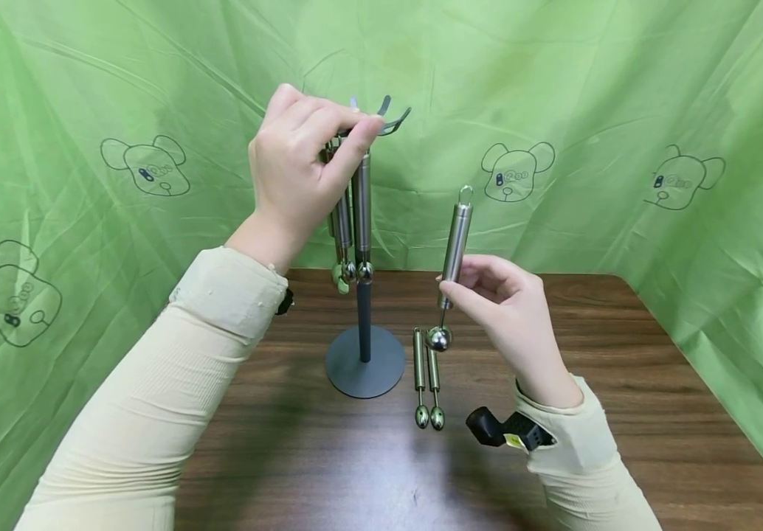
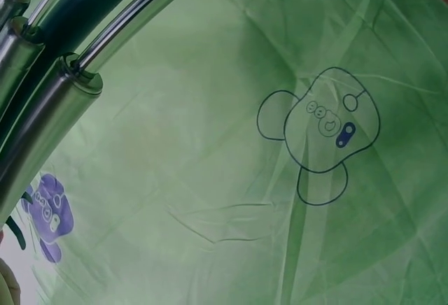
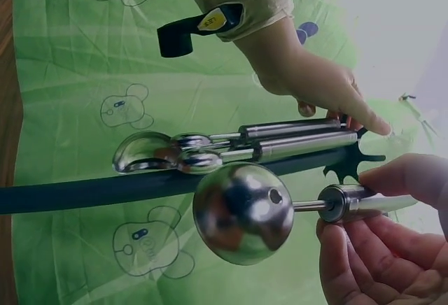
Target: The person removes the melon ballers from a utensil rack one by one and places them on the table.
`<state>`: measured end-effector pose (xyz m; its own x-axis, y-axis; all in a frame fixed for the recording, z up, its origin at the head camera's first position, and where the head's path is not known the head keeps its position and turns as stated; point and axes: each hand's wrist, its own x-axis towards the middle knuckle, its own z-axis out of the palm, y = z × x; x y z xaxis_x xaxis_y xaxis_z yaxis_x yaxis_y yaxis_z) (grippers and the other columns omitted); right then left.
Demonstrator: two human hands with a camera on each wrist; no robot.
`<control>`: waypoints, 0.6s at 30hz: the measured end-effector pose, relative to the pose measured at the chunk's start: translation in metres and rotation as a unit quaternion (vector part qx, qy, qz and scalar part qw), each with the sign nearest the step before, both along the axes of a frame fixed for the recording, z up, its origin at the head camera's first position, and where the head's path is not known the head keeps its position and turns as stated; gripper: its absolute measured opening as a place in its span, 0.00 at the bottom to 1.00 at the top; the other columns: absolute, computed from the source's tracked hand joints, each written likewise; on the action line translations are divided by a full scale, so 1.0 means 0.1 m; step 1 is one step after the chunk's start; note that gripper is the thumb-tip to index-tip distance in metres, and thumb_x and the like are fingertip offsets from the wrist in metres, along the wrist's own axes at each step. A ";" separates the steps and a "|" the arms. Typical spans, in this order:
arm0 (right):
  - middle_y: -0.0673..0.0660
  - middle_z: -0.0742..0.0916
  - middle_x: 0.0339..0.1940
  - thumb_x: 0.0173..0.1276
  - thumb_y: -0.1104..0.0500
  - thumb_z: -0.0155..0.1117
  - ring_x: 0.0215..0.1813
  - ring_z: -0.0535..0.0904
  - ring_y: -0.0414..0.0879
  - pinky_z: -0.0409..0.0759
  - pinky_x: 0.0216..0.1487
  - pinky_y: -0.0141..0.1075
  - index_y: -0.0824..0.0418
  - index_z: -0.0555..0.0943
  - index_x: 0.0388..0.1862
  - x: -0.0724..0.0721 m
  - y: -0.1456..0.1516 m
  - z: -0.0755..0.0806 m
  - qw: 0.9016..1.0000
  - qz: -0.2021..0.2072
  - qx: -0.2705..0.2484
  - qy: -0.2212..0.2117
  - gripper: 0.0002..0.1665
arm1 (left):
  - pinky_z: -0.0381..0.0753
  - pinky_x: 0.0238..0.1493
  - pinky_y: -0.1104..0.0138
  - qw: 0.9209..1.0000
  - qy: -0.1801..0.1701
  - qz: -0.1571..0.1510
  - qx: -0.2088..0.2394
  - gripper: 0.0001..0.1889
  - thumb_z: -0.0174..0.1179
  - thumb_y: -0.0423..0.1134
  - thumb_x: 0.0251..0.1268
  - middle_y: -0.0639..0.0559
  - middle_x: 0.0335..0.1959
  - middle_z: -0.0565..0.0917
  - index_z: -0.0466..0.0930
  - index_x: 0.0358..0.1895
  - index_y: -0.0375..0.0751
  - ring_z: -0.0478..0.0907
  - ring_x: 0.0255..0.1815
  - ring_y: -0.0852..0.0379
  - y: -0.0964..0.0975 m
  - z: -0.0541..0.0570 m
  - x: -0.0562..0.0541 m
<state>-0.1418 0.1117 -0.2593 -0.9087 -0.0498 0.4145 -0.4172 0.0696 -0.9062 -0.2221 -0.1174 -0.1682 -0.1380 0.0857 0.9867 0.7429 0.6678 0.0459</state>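
My right hand point(image 1: 511, 299) pinches a steel melon baller point(image 1: 457, 240) low on its handle, between thumb and fingers. The tool is nearly upright, hanging loop at the top; its round scoop point(image 3: 243, 214) hangs below, with a small hole showing in the right wrist view. My left hand point(image 1: 305, 147) grips the hooked top of a dark grey stand point(image 1: 364, 317) with curled fingers, which partly cover the hooks. Several steel scoops point(image 1: 363, 203) hang from this stand beneath the left hand. In the left wrist view only their handles point(image 2: 49, 123) and the pole appear.
Two slim steel scoops point(image 1: 419, 361) lie side by side on the brown wooden table point(image 1: 620, 354), right of the stand's round base point(image 1: 344, 369). A green cloth point(image 1: 421, 44) with printed bear heads surrounds the table at the back and sides.
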 end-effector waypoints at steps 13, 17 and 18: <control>0.46 0.86 0.28 0.59 0.69 0.72 0.32 0.82 0.37 0.82 0.38 0.27 0.60 0.85 0.40 0.10 0.12 -0.24 0.999 -0.024 0.008 -0.047 0.11 | 0.72 0.26 0.62 0.993 -0.055 0.054 -0.086 0.18 0.60 0.55 0.69 0.48 0.36 0.91 0.91 0.37 0.45 0.75 0.33 0.48 -0.12 0.11 0.13; 0.46 0.86 0.28 0.59 0.69 0.73 0.31 0.82 0.37 0.82 0.36 0.27 0.60 0.85 0.40 0.13 0.14 -0.31 0.998 -0.023 0.000 -0.058 0.11 | 0.70 0.25 0.62 0.991 -0.074 0.058 -0.095 0.18 0.61 0.56 0.68 0.48 0.37 0.91 0.92 0.37 0.46 0.76 0.33 0.48 -0.13 0.15 0.14; 0.47 0.86 0.28 0.59 0.69 0.73 0.31 0.82 0.37 0.82 0.36 0.28 0.60 0.85 0.40 0.13 0.14 -0.33 0.998 -0.024 -0.001 -0.060 0.11 | 0.70 0.26 0.62 0.991 -0.080 0.057 -0.095 0.18 0.61 0.56 0.67 0.49 0.37 0.91 0.92 0.37 0.46 0.76 0.34 0.49 -0.13 0.15 0.15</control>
